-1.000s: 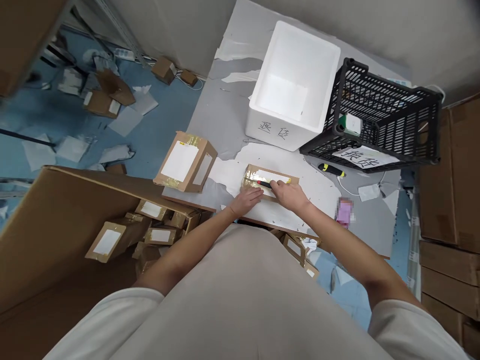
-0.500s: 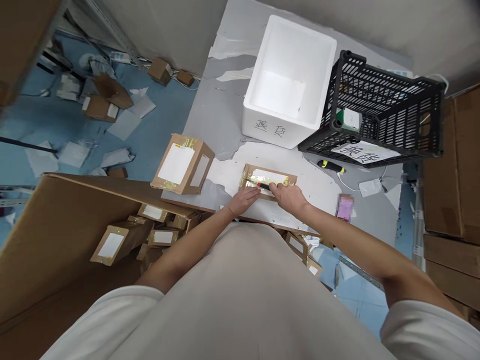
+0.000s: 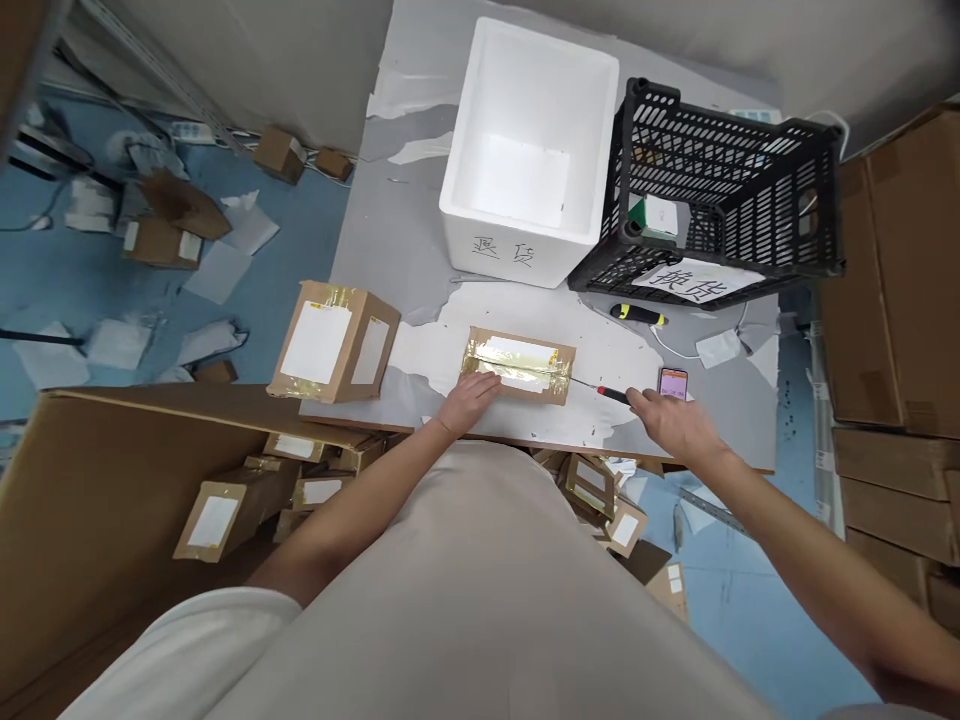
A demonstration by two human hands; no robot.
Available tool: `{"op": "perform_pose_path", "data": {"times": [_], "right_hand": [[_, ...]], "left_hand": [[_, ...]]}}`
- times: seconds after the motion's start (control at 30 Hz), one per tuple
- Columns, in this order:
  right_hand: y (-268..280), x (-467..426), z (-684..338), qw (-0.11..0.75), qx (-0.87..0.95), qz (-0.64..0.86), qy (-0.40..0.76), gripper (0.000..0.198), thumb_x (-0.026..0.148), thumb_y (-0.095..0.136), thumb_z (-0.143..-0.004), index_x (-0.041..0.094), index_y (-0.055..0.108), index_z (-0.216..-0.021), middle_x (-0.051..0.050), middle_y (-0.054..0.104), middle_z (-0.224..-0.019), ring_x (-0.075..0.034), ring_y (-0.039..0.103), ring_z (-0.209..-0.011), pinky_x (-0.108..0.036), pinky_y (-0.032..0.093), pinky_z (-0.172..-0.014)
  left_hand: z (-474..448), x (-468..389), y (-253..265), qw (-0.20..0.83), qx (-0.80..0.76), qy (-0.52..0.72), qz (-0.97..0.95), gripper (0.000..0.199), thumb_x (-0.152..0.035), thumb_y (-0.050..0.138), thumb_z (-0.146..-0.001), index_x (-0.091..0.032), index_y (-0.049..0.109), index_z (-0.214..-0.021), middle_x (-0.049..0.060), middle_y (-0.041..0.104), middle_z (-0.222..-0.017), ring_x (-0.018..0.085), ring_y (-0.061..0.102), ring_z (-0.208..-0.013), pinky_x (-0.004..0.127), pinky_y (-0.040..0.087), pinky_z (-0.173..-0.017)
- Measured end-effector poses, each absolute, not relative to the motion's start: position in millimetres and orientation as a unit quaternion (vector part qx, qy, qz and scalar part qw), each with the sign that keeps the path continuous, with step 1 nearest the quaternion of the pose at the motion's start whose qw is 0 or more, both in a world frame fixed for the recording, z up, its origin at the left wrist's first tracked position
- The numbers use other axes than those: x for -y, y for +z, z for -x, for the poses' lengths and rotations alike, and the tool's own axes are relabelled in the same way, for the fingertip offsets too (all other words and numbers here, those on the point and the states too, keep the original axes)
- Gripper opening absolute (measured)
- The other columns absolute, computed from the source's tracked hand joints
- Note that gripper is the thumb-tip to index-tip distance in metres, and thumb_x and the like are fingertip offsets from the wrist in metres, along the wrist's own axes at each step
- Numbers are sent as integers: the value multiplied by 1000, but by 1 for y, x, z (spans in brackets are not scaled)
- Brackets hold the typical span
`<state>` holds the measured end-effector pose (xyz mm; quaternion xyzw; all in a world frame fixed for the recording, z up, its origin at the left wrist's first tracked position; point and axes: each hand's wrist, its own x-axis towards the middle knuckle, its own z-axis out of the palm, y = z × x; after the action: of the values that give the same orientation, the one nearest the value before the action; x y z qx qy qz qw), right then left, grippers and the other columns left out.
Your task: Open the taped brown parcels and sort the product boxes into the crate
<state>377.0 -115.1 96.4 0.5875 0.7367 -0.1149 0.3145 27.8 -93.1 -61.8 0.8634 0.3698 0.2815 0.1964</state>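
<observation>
Taped carton [image 3: 523, 366] is lying on the table [image 3: 420, 230], the left hand [image 3: 470, 402] resting with outstretched fingers on its near left part, grasping nothing, while the right hand [image 3: 676, 424] is gripping a slim tool [image 3: 613, 394] with curled fingers, blade toward the carton's right end. Beyond these, a phone [image 3: 673, 383], a larger box [image 3: 330, 345], a foam bin [image 3: 551, 263] and a black crate [image 3: 634, 235] are standing or lying around.

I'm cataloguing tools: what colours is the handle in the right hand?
The handle is black, with red at its front end; best seen in the head view.
</observation>
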Motion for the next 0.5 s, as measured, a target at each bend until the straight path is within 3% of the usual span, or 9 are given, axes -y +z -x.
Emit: {"op": "perform_pose_path", "data": {"times": [0.07, 0.17, 0.23, 0.3, 0.4, 0.5], "right_hand": [[88, 129, -389, 235, -709, -645, -162, 26, 33, 36, -94, 21, 53, -109, -10, 66, -84, -22, 63, -68, -28, 38, -56], [63, 151, -390, 36, -598, -734, -319, 41, 48, 36, -92, 20, 48, -119, -5, 64, -75, -18, 60, -58, -28, 43, -53], [42, 161, -377, -102, -504, -736, -441, 53, 55, 37, -89, 19, 42, -127, -1, 61, -71, -14, 56, -49, -27, 45, -47], [23, 168, -360, -198, -428, -715, -516, 64, 61, 42, -85, 20, 37, -134, 2, 58, -69, -11, 52, -42, -25, 45, -42], [4, 172, -338, -268, -371, -689, -561, 68, 61, 48, -81, 23, 37, -136, 5, 55, -68, -9, 49, -40, -23, 43, -38], [-4, 172, -332, -295, -348, -669, -587, 69, 59, 51, -81, 23, 39, -138, 6, 53, -64, -7, 47, -37, -22, 41, -37]], "left_hand": [[-31, 92, -51, 189, -381, 247, -871, 25, -20, 41, -93, -17, 62, -105, 10, 67, -107, 22, 59, -108, 42, 49, -92], [-38, 84, -33, 190, -404, 184, -876, 24, -31, 55, -86, -18, 61, -106, 12, 65, -104, 27, 58, -104, 45, 46, -89], [-44, 71, -22, 188, -410, 156, -879, 43, -40, 65, -78, -19, 57, -114, 15, 61, -113, 32, 54, -111, 50, 41, -94], [-51, 56, -14, 179, -410, 137, -884, 74, -51, 74, -66, -17, 49, -127, 19, 50, -131, 38, 42, -123, 55, 30, -103], [-58, 36, -8, 166, -415, 101, -889, 112, -62, 78, -50, -13, 34, -140, 24, 34, -144, 45, 26, -133, 61, 12, -109], [-61, 27, -9, 173, -420, 67, -888, 117, -65, 75, -48, -13, 30, -142, 23, 37, -141, 45, 29, -130, 62, 7, -109]]}}
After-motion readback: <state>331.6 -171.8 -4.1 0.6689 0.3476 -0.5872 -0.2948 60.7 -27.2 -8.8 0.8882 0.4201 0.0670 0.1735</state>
